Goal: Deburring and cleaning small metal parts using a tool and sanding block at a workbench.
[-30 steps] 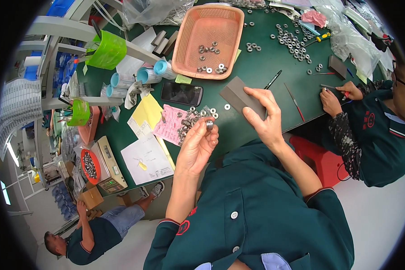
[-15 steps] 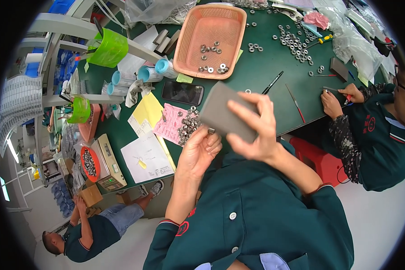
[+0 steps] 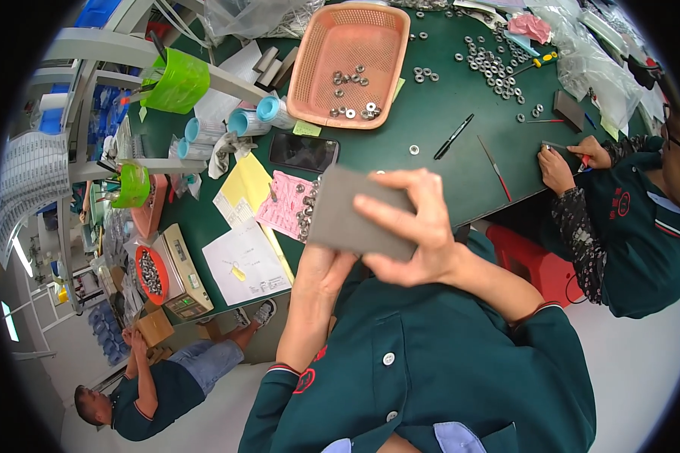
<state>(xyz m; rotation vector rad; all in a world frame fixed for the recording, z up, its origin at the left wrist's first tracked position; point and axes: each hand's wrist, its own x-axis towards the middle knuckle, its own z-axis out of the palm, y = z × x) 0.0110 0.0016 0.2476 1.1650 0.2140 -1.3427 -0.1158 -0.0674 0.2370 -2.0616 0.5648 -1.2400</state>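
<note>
My right hand [image 3: 423, 226] grips a flat grey sanding sponge [image 3: 355, 226], with the thumb along its near edge and fingers across its top. Below the sponge is my left hand [image 3: 323, 268]; only its wrist and the base of the palm show, and its fingers are hidden. Just left of the sponge, small metal rings [image 3: 304, 219] lie heaped on a pink sheet [image 3: 283, 200], partly covered by the sponge.
An orange basket [image 3: 298, 98] holds several metal rings. A black phone [image 3: 304, 151], a pen [image 3: 453, 137] and a red-handled thin tool [image 3: 499, 175] lie on the green table [image 3: 400, 181]. At left stands a scale [image 3: 181, 272]; a co-worker [image 3: 612, 219] sits at right.
The sanding sponge in my right hand has moved left and nearer, over my left hand. Half a second ago my left fingers showed, pinching a small metal ring; now the sponge hides them.
</note>
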